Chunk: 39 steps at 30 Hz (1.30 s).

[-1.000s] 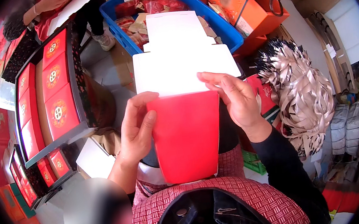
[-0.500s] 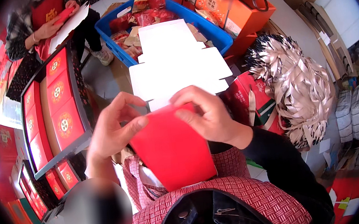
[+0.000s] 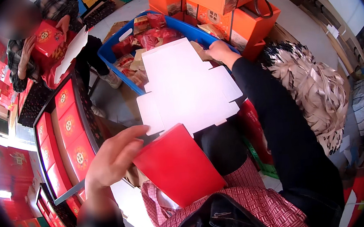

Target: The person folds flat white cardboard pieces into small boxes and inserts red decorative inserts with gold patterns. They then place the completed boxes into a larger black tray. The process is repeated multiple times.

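Apron (image 3: 263,207): red and white in a woven pattern, it covered the person's lap at the near edge.
Red card (image 3: 178,165): it lay tilted over the lap, its near end against the apron and its far end beside the left hand.
Left hand (image 3: 109,161): its fingers were bent and slightly spread at the far left corner of the red card; whether they gripped it, I cannot tell.
White cardboard (image 3: 179,87): this flat cut-out with tabs and notches lay just beyond the red card, its far part in front of the tub.
Right hand (image 3: 223,52): stretched far out at the tub's right side, it had its fingers close together and pointing left; I cannot tell whether they held anything.
Tray (image 3: 68,192): on the left, with a dark rim, it held two rows of red boxes (image 3: 69,125) with round gold emblems.
Ribbons (image 3: 317,90): a big pale bundle with dark tips lay on the right.
Tub (image 3: 118,75): blue, beyond the cardboard, it held red and tan packets (image 3: 160,36).
Orange boxes (image 3: 253,28): they were stacked at the far right of the tub.
Co-worker (image 3: 58,11): at far left, this person's two hands held a red package (image 3: 47,39) above a white sheet (image 3: 71,54).
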Available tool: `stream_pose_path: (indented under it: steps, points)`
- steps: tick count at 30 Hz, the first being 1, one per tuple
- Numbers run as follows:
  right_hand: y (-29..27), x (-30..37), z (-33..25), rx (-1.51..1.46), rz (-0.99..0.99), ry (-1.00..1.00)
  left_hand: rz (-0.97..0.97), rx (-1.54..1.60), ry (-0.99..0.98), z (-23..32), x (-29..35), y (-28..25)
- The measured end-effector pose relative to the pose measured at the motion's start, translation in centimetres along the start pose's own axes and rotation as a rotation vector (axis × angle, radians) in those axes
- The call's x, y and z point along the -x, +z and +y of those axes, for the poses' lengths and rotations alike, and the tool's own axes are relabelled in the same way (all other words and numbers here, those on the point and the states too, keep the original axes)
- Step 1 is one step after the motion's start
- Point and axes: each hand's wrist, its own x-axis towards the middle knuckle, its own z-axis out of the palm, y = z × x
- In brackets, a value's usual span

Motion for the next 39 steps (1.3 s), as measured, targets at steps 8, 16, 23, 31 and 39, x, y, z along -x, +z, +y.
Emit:
stream_pose_path:
  steps: [8,16,23,31,39]
  points:
    - [3.2,-1.1,-2.8,-0.020,0.014,-0.121,-0.334,0.146,-0.178,-4.5,-4.1,1.0]
    - [-1.7,2.9,-3.8,0.095,0.362,-0.246,-0.386,0.033,-0.110,-1.6,-2.2,0.9]
    - [-12.6,20.3,-4.0,-1.150,0.094,-0.330,0.482,0.481,0.039,-4.5,8.6,-1.9]
    - [-9.5,37.4,-7.4,-1.337,0.401,-0.575,0.904,0.986,0.131,-6.4,6.3,12.4]
    - [-13.8,39.2,-8.2,-0.436,0.096,-0.485,0.790,1.104,0.328,-2.8,5.3,17.4]
